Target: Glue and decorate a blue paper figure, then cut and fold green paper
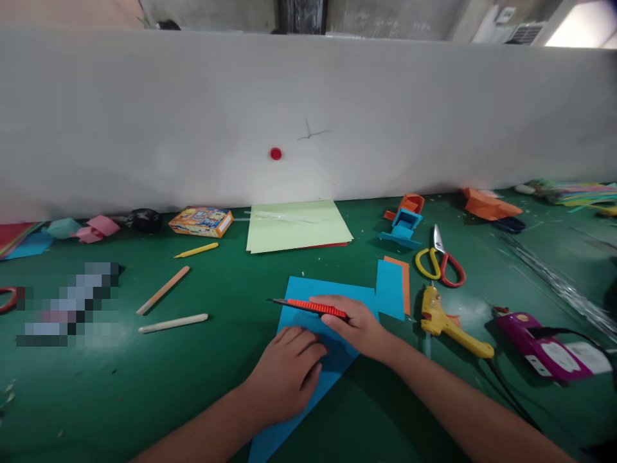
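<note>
A blue sheet of paper lies on the green table in front of me. My left hand rests flat on it, fingers stretched out, pressing it down. My right hand is closed around a red and black utility knife, which lies across the sheet with its tip pointing left. A smaller blue piece with an orange strip under it sits just right of the sheet.
A yellow glue gun, scissors and a purple device lie to the right. A light green sheet, an orange box, a yellow pencil and two sticks lie beyond and left. A white wall bounds the far edge.
</note>
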{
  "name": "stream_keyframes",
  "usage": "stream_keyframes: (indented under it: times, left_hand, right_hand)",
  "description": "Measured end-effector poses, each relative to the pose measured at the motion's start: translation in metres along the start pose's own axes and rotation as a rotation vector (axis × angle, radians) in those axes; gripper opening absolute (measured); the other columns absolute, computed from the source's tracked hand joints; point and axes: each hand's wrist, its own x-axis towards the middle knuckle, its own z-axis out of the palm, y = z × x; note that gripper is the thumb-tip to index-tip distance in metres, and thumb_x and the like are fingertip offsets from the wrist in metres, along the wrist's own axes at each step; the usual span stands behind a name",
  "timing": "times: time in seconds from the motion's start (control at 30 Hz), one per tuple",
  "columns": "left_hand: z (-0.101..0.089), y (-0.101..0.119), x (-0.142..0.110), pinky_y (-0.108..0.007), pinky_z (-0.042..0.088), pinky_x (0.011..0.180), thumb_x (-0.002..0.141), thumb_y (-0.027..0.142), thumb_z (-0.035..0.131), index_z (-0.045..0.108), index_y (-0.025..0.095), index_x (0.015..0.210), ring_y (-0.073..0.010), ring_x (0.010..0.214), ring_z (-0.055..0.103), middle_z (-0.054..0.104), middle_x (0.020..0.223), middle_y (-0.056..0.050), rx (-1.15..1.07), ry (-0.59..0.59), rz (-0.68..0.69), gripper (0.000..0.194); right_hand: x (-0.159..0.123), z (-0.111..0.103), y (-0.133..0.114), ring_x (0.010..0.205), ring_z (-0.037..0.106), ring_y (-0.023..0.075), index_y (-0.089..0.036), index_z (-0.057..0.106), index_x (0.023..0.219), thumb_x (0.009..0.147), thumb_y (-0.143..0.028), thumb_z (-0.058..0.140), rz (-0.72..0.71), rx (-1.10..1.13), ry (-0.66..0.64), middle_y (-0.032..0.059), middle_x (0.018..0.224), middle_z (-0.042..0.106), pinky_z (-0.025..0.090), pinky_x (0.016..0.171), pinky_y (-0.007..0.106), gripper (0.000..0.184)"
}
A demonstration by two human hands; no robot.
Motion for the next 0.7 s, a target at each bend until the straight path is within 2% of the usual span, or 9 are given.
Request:
stream_keyframes:
  times: [0.13, 0.37, 0.7]
  left_hand:
    - [-0.003, 0.001, -0.001, -0.045, 0.047, 0.097, 0.096, 0.02, 0.053, 0.064, 0.021, 0.121, -0.0275, 0.111, 0.059, 0.067, 0.119, -0.009, 0.09, -0.031, -0.057, 0.026]
    - [-0.004, 0.003, -0.008, -0.051, 0.045, 0.104, 0.099, 0.024, 0.053, 0.062, 0.02, 0.129, -0.032, 0.123, 0.056, 0.063, 0.134, -0.012, 0.212, -0.068, -0.069, 0.031]
    - [0.003, 0.006, -0.01, -0.049, 0.043, 0.106, 0.101, 0.023, 0.048, 0.061, 0.02, 0.133, -0.0321, 0.129, 0.054, 0.06, 0.139, -0.013, 0.249, -0.037, -0.102, 0.034]
  right_hand:
    - [-0.012, -0.011, -0.007, 0.118, 0.067, 0.0264, -0.03, 0.066, 0.138, 0.105, -0.045, 0.052, 0.007, -0.118, -0.106, 0.0078, 0.134, 0.071, 0.053, 0.103, 0.044, 0.039]
    - [-0.033, -0.022, -0.002, 0.123, 0.066, 0.0268, -0.033, 0.065, 0.139, 0.107, -0.043, 0.049, 0.099, -0.133, -0.052, 0.0056, 0.136, 0.07, 0.052, 0.105, 0.046, 0.038]
    - [-0.024, -0.019, 0.003, 0.126, 0.064, 0.028, -0.033, 0.064, 0.14, 0.106, -0.044, 0.049, 0.108, -0.167, -0.064, 0.0056, 0.138, 0.069, 0.05, 0.109, 0.049, 0.039]
